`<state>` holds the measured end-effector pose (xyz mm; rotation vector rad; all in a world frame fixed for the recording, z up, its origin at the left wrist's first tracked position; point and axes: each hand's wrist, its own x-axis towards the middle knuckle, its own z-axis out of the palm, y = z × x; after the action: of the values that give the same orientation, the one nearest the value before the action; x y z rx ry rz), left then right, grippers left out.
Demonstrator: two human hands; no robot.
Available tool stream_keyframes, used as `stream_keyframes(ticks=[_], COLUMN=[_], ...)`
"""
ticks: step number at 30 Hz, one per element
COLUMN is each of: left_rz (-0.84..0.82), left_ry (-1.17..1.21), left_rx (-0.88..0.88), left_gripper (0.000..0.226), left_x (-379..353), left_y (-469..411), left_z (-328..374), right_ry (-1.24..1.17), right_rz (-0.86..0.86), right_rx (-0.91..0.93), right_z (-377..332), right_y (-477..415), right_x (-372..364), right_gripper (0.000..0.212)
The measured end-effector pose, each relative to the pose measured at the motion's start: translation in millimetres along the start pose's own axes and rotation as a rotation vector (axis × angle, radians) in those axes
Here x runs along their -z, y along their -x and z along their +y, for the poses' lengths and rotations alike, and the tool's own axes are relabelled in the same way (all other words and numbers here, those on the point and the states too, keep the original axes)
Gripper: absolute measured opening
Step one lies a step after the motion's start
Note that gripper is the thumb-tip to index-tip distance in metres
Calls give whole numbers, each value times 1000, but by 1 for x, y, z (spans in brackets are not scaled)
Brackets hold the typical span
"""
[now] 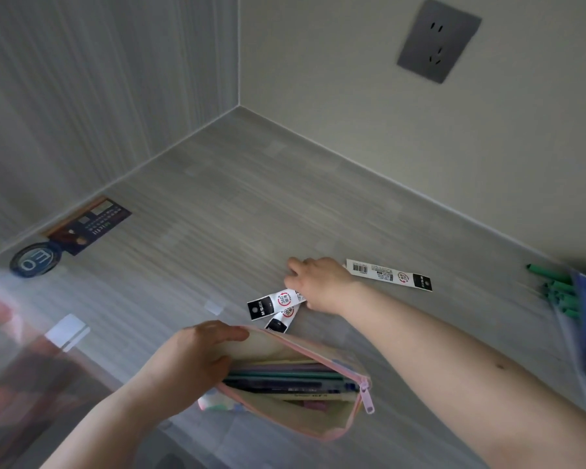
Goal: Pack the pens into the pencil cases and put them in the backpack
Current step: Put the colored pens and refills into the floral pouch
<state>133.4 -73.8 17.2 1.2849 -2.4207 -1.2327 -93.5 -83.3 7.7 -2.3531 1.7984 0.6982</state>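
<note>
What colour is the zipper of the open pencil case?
Pale pink, with a lilac pull tab; the zipper of the pencil case shows best in the head view.

This looks like a study corner in a home or dormitory: a grey wood-grain desk [217, 204] is set into a corner between a matching side panel [82, 96] and a plain wall with a dark power socket [438, 40], far right; stickers [88, 226] lie far left.
</note>
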Motion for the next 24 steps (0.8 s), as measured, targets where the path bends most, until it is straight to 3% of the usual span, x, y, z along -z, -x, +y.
stream_keyframes(ticks=[4,8,11,15,18,21,24], left_rz=[6,-16,-26,-59,-74,-104,-119], left_ry=[17,14,13,22,19,17,11], left_rx=[-11,12,12,-28,-46,-45,-61], left_gripper=[39,39,39,38,38,39,38], left_x=[0,1,0,-6,-11,-14,-16], left_y=[1,-2,-5,-9,-14,-20,-24], left_z=[0,3,7,14,16,18,19], right_ry=[-96,-219,-316,-723,-983,-1120,-1185], right_rz=[72,196,192,94,47,74,130], right_rx=[-81,-296,-474,-797,-888,-934,-999], right_z=[2,28,49,54,34,7,-6], right_y=[9,37,72,116,138,145,140], right_x=[-1,2,-3,-19,-41,-60,-73], right_gripper=[33,32,29,16,4,6,28])
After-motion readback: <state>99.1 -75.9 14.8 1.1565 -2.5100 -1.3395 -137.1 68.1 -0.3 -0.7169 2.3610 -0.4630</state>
